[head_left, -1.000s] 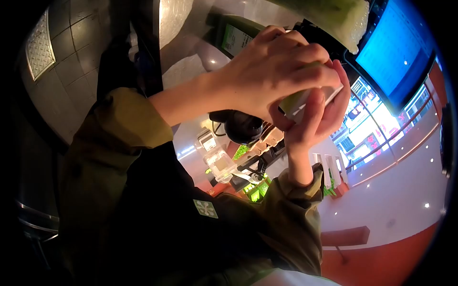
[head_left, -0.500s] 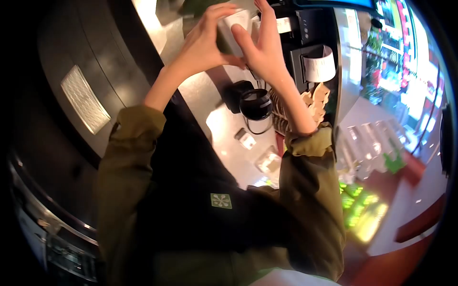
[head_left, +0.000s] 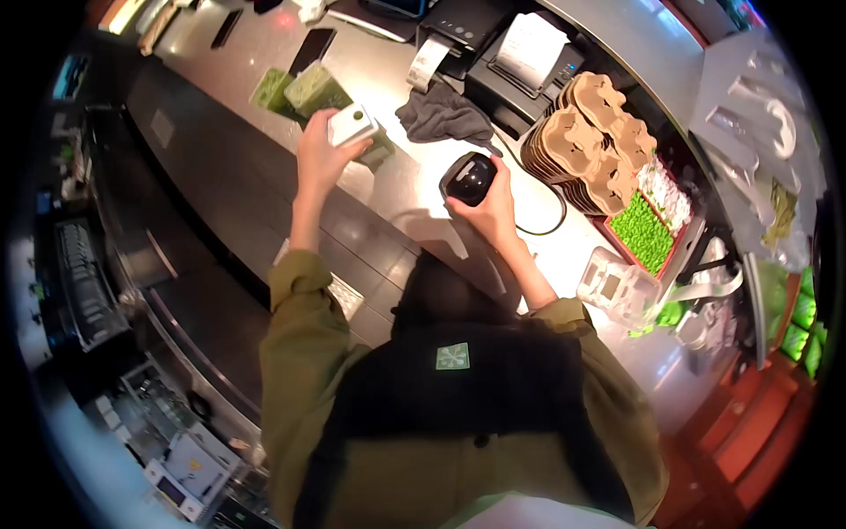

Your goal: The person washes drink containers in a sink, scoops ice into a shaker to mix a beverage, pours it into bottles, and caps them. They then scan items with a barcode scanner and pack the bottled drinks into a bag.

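My left hand (head_left: 322, 157) is closed around a small white boxy object (head_left: 352, 125) with a dark green dot on its upper face. Just behind it stand green-filled clear cups (head_left: 317, 90) on the steel counter. To the right, my right hand (head_left: 495, 207) wraps its thumb and fingers about a rounded black device (head_left: 470, 179) with a glossy window, seemingly a desktop scanner. A dark grey cloth (head_left: 441, 115) lies crumpled beyond the device.
A black printer (head_left: 502, 97) with paper sticks out at the back. Stacked cardboard cup carriers (head_left: 582, 132) and a red box of green and white small pieces (head_left: 641, 231) stand right. A clear plastic container (head_left: 608, 284) sits nearer. A black cable (head_left: 561, 212) loops across the counter.
Both hands were raised together around a white object. Now they are apart: the left keeps a white object, and the right has moved onto the black device. The view has shifted.
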`<move>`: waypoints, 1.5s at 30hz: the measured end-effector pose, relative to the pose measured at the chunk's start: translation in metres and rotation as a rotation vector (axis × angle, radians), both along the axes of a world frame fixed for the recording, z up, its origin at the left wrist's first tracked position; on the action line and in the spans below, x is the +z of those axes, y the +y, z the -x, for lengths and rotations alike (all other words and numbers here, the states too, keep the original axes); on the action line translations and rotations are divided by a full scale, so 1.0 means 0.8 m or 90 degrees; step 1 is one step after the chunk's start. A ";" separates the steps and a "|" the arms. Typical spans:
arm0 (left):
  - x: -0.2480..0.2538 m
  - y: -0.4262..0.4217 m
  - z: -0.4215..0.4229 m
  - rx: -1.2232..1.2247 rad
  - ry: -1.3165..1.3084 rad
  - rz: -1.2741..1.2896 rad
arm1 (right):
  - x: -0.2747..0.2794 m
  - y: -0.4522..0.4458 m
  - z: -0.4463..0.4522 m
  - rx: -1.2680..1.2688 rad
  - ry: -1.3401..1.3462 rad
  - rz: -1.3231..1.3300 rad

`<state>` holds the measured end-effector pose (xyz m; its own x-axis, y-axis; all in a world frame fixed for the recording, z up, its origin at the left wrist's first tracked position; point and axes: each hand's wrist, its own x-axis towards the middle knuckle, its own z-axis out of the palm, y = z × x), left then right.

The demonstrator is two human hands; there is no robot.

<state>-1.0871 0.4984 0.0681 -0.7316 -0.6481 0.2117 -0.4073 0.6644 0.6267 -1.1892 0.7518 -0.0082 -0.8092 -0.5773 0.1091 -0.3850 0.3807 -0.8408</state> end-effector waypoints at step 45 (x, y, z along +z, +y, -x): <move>-0.013 0.023 0.048 -0.319 0.019 -0.089 | 0.027 0.126 -0.036 0.208 -0.119 -0.082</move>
